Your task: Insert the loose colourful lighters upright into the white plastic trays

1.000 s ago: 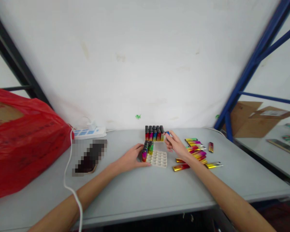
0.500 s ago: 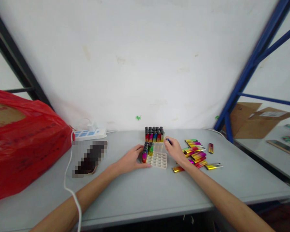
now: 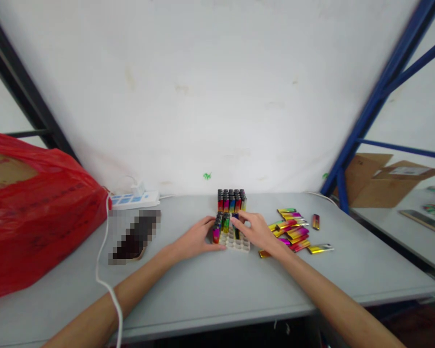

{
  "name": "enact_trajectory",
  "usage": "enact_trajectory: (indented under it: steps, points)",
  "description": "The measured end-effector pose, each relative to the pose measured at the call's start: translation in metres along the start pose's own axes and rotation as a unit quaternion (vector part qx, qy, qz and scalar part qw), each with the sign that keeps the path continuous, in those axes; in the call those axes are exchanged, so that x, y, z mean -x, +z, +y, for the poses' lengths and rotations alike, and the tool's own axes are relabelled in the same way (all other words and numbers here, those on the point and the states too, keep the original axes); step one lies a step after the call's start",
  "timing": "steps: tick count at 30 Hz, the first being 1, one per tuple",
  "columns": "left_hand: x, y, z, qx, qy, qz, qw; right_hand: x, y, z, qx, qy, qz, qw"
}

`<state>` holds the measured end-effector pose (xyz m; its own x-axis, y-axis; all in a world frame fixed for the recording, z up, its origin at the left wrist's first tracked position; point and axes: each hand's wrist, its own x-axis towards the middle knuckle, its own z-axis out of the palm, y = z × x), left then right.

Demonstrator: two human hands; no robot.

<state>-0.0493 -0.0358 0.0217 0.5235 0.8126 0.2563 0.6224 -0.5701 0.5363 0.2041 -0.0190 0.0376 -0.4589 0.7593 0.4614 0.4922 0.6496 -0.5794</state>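
Note:
A pale tray with round holes point(image 3: 242, 245) lies on the table in front of me. My left hand point(image 3: 195, 238) grips its left side, thumb along the near edge and fingers behind. Several upright lighters with black tops point(image 3: 216, 234) fill the tray's left part, next to that hand; a green one point(image 3: 226, 224) is among them. My right hand point(image 3: 255, 229) is closed on a dark blue lighter point(image 3: 236, 228), held upright over the tray's middle holes. Whether its base touches the tray is hidden. Behind stands a block of more lighters point(image 3: 232, 203).
To the right lies a loose pile of shiny multicoloured flat pieces point(image 3: 293, 234), with a single red one point(image 3: 316, 222) apart. At left are a blurred-out dark object point(image 3: 136, 239), a power strip point(image 3: 137, 199), a white cable point(image 3: 108, 290) and a red plastic bag point(image 3: 47, 217).
My right hand has moved left and slightly down, bringing the blue lighter from beside the rear block to over the tray. My left hand stays in place.

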Motion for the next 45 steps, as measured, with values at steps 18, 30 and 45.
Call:
enact_trajectory:
  steps: [18, 30, 45]
  points:
    - [0.000, 0.002, -0.003, 0.003, 0.006, 0.008, 1.000, -0.006, -0.003, 0.008, 0.151, -0.091, -0.066, 0.982]
    - [0.000, -0.001, 0.000, -0.004, -0.007, -0.010, 1.000, 0.012, -0.107, 0.139, 0.367, 0.294, -0.055, 0.881]
    - [0.000, -0.001, 0.000, -0.007, -0.008, -0.016, 1.000, 0.001, -0.090, 0.107, 0.183, 0.088, -0.055, 0.978]
